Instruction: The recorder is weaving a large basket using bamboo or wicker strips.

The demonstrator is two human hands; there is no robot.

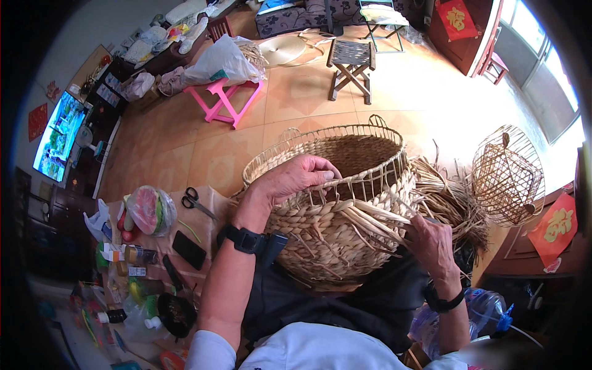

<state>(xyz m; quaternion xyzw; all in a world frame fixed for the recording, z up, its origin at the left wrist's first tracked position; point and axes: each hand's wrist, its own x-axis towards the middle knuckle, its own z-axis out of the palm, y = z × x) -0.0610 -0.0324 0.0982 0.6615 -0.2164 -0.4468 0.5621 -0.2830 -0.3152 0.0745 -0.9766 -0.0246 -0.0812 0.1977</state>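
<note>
A large round basket (333,240) of braided dried straw stands between my knees, its upper rim still a bare wire frame with a small loop handle at the far side. My left hand (303,175) is curled over the near rim, thumb and fingers closed on it, fingertips partly hidden inside. At the basket's right side my right hand (431,243) is closed around straw strands (370,223) that run leftward across the outer wall. Loose strand ends poke out of the weave below. A thick bundle of dry straw (453,197) lies just beyond my right hand.
An unwoven wire basket frame (509,176) sits at the right. On the left table are scissors (198,202), a phone (189,250), a wrapped melon (151,211) and several bottles. A pink stool (225,102) and a folding stool (351,68) stand farther off. A large plastic bottle (487,311) is at lower right.
</note>
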